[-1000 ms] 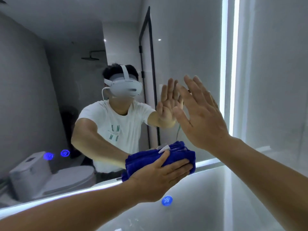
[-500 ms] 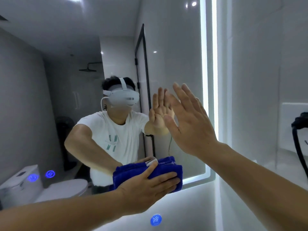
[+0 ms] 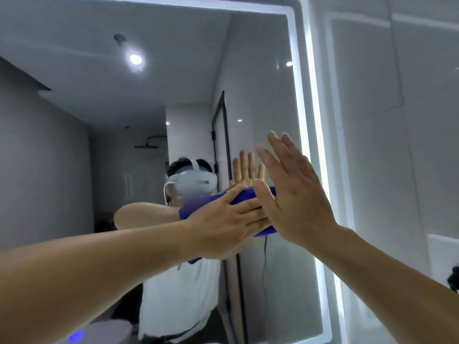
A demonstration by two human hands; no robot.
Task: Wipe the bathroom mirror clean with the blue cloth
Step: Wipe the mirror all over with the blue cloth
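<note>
The bathroom mirror (image 3: 258, 78) fills most of the view, edged by a lit white strip (image 3: 304, 100). My left hand (image 3: 226, 227) lies over the folded blue cloth (image 3: 244, 196) and presses it flat against the glass, fingers straight and spread, thumb along the cloth's top edge. My right hand (image 3: 295, 194) is held up flat with straight fingers, at the glass just right of the cloth, and it covers the cloth's right end. Whether its palm touches the mirror is unclear. The reflection shows both arms and the cloth.
A white tiled wall (image 3: 397, 145) runs along the mirror's right side. A dark object (image 3: 453, 279) pokes in at the right edge. Reflected in the glass are a black-framed shower door (image 3: 221, 135), a ceiling light (image 3: 135, 59) and a toilet (image 3: 104, 331).
My left hand has slid the cloth up the glass from the mirror's bottom edge to the level of my right palm. My view has tilted upward. The right hand stays flat.
</note>
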